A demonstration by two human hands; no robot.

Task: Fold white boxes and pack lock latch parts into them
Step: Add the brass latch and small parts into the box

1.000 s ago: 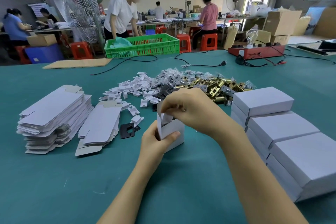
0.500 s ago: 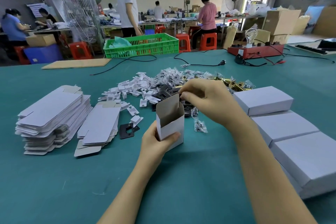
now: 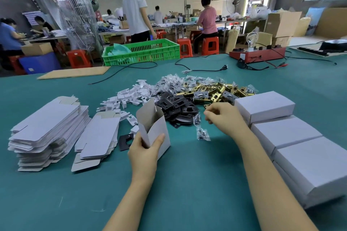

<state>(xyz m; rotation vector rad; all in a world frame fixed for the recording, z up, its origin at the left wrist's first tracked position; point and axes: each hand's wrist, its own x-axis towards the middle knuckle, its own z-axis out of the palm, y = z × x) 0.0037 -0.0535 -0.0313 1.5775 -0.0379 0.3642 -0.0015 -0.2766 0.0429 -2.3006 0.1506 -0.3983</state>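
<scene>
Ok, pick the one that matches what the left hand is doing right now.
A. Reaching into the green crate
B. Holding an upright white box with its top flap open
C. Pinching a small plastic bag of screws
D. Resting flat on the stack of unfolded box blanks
B: the left hand grips the lower part of the open white box, which stands upright on the green table with its top flap raised.

white box (image 3: 156, 131) standing upright, top flap open | brass latches (image 3: 214, 91) lying heaped behind | black plates (image 3: 176, 106) lying piled beside box
</scene>
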